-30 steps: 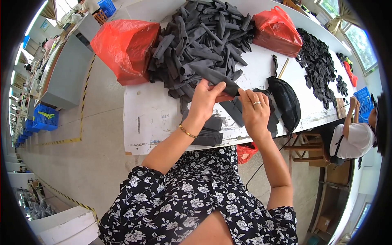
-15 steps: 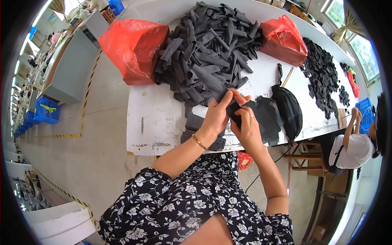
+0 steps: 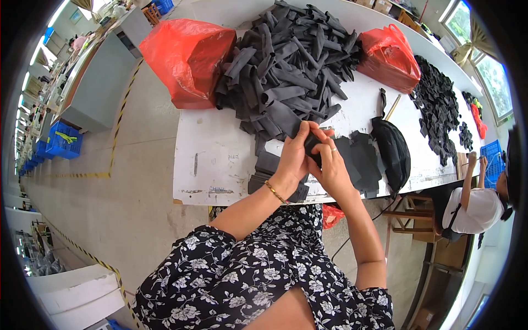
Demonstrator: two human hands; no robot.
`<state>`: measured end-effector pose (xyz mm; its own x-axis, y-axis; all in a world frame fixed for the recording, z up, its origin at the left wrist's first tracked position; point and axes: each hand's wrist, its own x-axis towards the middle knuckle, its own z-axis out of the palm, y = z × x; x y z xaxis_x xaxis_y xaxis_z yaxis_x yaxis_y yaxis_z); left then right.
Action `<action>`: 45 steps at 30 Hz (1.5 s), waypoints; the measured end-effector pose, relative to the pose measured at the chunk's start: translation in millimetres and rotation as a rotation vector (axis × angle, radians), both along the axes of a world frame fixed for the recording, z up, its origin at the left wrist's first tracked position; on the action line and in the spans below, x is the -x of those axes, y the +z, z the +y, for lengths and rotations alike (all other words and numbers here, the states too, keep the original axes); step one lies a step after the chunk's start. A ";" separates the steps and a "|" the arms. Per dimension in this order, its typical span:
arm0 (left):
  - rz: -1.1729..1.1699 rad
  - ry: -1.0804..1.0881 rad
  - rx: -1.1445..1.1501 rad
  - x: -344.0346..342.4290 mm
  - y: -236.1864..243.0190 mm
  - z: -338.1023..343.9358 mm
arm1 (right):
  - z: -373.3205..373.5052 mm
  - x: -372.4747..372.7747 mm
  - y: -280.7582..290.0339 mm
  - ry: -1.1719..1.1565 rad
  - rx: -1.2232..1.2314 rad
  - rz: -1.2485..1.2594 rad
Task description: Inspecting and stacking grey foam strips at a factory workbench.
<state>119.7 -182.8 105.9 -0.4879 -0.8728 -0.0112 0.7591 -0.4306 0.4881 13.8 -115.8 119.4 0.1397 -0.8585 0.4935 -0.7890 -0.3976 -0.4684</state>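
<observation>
Head view, held item: a small dark fabric piece (image 3: 312,147) sits at frame centre, above the near edge of the white table (image 3: 220,159), pinched between both hands.
Left hand (image 3: 294,151): fingers closed on the piece from the left; a thin bracelet (image 3: 273,192) circles the wrist.
Right hand (image 3: 331,165): fingers closed on the same piece from the right, a ring (image 3: 332,148) on one finger; the two hands touch.
Below the hands: a flat stack of dark pieces (image 3: 269,170) lies at the table edge.
Right of the hands: flat dark cut panels (image 3: 360,159), then a black pouch (image 3: 391,149).
Upper centre: a large heap of dark fabric strips (image 3: 286,66).
Upper left: a red plastic bag (image 3: 187,58).
Upper right: a second red bag (image 3: 391,58).
Right edge: another person (image 3: 473,206), seated.
</observation>
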 end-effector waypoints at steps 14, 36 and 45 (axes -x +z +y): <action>0.073 -0.004 -0.062 0.6 -10.2 7.3 | -6.2 1.8 -11.0 0.014 0.130 0.018; -0.170 0.293 0.099 -82.1 -10.7 -36.2 | 3.8 2.0 -1.1 0.073 0.198 0.124; -0.123 0.273 0.206 -85.0 -10.3 -33.9 | 6.5 0.7 3.4 0.036 0.199 0.074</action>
<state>204.6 -216.7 95.6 -0.2425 -0.9608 0.1347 0.7628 -0.1030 0.6384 13.2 -109.3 122.9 0.2102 -0.7391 0.6399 -0.8021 -0.5046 -0.3194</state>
